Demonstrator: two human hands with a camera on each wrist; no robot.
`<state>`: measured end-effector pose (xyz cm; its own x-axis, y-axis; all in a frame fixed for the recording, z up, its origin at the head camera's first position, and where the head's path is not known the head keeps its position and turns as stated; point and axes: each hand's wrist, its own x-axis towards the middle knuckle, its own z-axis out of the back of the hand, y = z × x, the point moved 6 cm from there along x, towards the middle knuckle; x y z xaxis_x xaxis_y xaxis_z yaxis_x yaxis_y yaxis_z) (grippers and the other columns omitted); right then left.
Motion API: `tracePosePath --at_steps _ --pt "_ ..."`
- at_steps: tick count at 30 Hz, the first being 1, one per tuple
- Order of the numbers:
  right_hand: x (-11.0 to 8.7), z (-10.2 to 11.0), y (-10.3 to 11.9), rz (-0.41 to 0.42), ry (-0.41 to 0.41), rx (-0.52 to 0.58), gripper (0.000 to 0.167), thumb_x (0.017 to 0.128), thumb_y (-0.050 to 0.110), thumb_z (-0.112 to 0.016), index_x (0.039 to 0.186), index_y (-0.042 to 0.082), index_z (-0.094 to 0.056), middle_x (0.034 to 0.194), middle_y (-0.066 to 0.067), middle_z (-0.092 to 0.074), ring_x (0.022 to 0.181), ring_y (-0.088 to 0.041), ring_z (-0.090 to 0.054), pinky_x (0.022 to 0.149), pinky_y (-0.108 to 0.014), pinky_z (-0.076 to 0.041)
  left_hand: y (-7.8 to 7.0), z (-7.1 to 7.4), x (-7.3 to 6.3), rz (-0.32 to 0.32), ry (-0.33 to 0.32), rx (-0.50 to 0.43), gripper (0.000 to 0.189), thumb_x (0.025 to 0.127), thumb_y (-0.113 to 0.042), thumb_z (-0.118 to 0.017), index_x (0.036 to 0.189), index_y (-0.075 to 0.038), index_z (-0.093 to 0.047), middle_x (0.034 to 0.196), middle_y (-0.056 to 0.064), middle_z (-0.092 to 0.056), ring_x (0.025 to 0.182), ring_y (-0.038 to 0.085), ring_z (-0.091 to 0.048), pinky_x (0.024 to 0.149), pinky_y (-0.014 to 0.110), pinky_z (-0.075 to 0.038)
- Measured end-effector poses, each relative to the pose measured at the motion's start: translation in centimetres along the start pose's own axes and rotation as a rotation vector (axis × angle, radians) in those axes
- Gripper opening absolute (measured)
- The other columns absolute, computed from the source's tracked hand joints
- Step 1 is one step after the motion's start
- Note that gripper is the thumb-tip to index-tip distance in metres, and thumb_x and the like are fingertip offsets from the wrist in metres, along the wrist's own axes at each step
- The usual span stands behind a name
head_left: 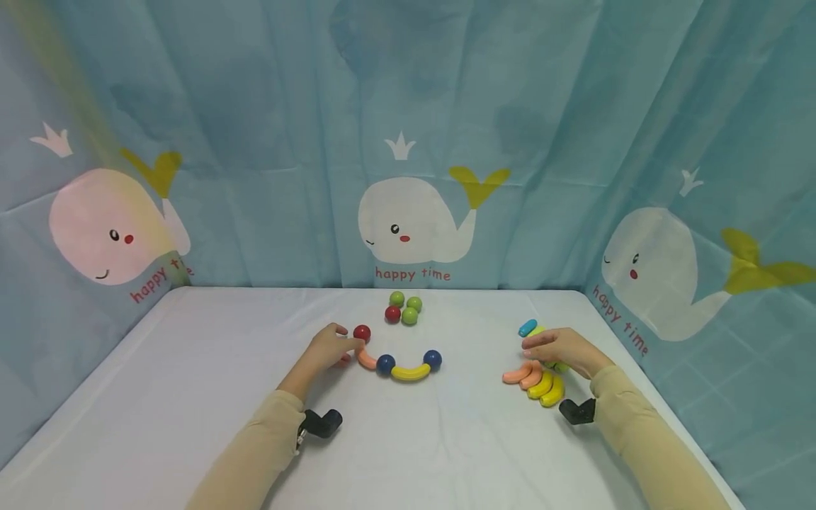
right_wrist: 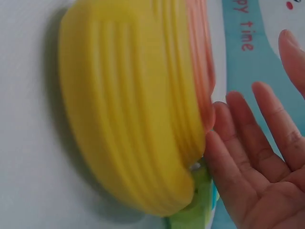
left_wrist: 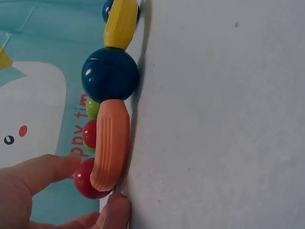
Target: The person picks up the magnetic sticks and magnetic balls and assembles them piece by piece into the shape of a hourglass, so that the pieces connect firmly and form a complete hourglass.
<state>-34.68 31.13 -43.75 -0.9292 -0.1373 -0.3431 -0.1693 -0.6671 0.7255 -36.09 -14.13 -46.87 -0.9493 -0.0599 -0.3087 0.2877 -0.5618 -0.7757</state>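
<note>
A chain lies on the table: a red ball [head_left: 362,333], a curved orange piece [head_left: 366,358], a blue ball [head_left: 385,365], a curved yellow piece [head_left: 411,372] and a second blue ball [head_left: 433,360]. Beside the red end is my left hand [head_left: 326,349], its fingers spread loosely around the ball. The left wrist view shows fingertips [left_wrist: 71,164] right at the red ball [left_wrist: 90,180]. Over on the right, my right hand [head_left: 564,349] hovers with relaxed fingers above loose curved pieces, partly hiding green ones. Its fingertips come close to the orange and yellow pieces [right_wrist: 128,105].
Behind the chain sit green balls [head_left: 410,316] and another red ball [head_left: 392,314]. Loose orange pieces [head_left: 517,373], yellow pieces [head_left: 552,391] and a blue piece [head_left: 527,327] lie around the right hand. A whale-print curtain [head_left: 274,234] borders the white table [head_left: 472,439].
</note>
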Motion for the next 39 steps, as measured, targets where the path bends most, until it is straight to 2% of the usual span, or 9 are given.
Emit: tracePosePath --at_steps 3,7,11,15,22,29,32,36,39 --pt "0.1 0.1 -0.4 0.001 -0.007 0.019 0.049 0.089 0.035 -0.073 0.127 0.005 -0.066 0.132 -0.014 -0.065 0.116 -0.024 -0.060 0.104 -0.047 -0.048 0.0 -0.4 0.1 0.014 0.002 -0.003 0.065 0.088 -0.032 -0.069 0.139 0.002 -0.044 0.123 0.023 -0.058 0.085 0.022 -0.066 0.077 0.030 -0.058" --pt "0.0 -0.1 -0.5 0.018 0.009 0.021 0.047 0.088 0.033 -0.075 0.124 0.004 -0.067 0.127 -0.011 -0.068 0.114 -0.022 -0.059 0.103 -0.046 -0.047 0.0 -0.7 0.1 0.027 0.000 -0.009 0.064 0.088 -0.030 -0.069 0.139 0.001 -0.044 0.129 0.024 -0.055 0.084 0.021 -0.065 0.077 0.028 -0.059" --pt "-0.1 -0.7 -0.5 0.030 0.029 -0.004 0.049 0.085 0.031 -0.077 0.124 0.004 -0.067 0.124 -0.010 -0.069 0.115 -0.024 -0.058 0.105 -0.049 -0.044 0.0 -0.6 -0.1 -0.001 -0.003 -0.026 0.062 0.089 -0.028 -0.067 0.138 0.004 -0.045 0.125 0.025 -0.057 0.087 0.022 -0.066 0.075 0.028 -0.059" --pt "0.0 -1.1 -0.4 0.034 0.030 -0.049 0.047 0.083 0.029 -0.079 0.122 0.004 -0.069 0.122 -0.010 -0.070 0.114 -0.023 -0.059 0.103 -0.047 -0.045 0.0 -0.6 -0.3 -0.007 0.002 -0.022 0.061 0.089 -0.029 -0.067 0.136 0.004 -0.046 0.122 0.024 -0.058 0.089 0.023 -0.067 0.076 0.029 -0.059" --pt "0.2 -1.7 0.1 0.066 0.056 -0.126 0.036 0.085 0.028 -0.076 0.113 0.006 -0.073 0.113 -0.006 -0.071 0.102 -0.020 -0.058 0.089 -0.037 -0.050 -0.2 -1.0 -0.5 -0.008 0.006 -0.023 0.056 0.090 -0.029 -0.065 0.133 0.003 -0.048 0.113 0.020 -0.060 0.089 0.023 -0.063 0.076 0.028 -0.058" --pt "0.3 -2.6 0.6 0.093 0.097 -0.086 0.031 0.084 0.020 -0.075 0.112 0.006 -0.074 0.107 -0.005 -0.073 0.093 -0.019 -0.061 0.080 -0.031 -0.050 -0.2 -1.1 -0.9 -0.020 0.000 -0.031 0.053 0.093 -0.031 -0.062 0.132 0.003 -0.050 0.113 0.020 -0.061 0.091 0.024 -0.064 0.077 0.029 -0.058" --pt "0.5 -2.9 0.9 0.093 0.100 -0.106 0.031 0.082 0.018 -0.076 0.111 0.005 -0.074 0.104 -0.005 -0.073 0.088 -0.019 -0.061 0.077 -0.030 -0.050 -0.2 -1.1 -1.0 -0.026 -0.001 -0.026 0.052 0.093 -0.030 -0.063 0.131 0.003 -0.052 0.111 0.019 -0.062 0.089 0.023 -0.063 0.075 0.029 -0.056" --pt "1.1 -2.7 1.6 0.103 0.037 -0.126 0.034 0.084 0.025 -0.076 0.114 0.009 -0.073 0.113 -0.007 -0.071 0.096 -0.018 -0.062 0.084 -0.034 -0.052 -0.1 -1.1 -1.0 -0.030 -0.009 -0.042 0.049 0.092 -0.028 -0.064 0.129 0.003 -0.053 0.110 0.018 -0.062 0.087 0.022 -0.062 0.073 0.027 -0.055" --pt "1.7 -2.8 2.5 0.125 0.005 -0.056 0.040 0.085 0.030 -0.076 0.119 0.010 -0.072 0.124 -0.009 -0.069 0.103 -0.019 -0.065 0.095 -0.040 -0.052 0.0 -1.1 -1.0 -0.037 -0.021 -0.062 0.049 0.093 -0.026 -0.063 0.130 0.004 -0.052 0.110 0.019 -0.062 0.086 0.022 -0.062 0.072 0.026 -0.056"
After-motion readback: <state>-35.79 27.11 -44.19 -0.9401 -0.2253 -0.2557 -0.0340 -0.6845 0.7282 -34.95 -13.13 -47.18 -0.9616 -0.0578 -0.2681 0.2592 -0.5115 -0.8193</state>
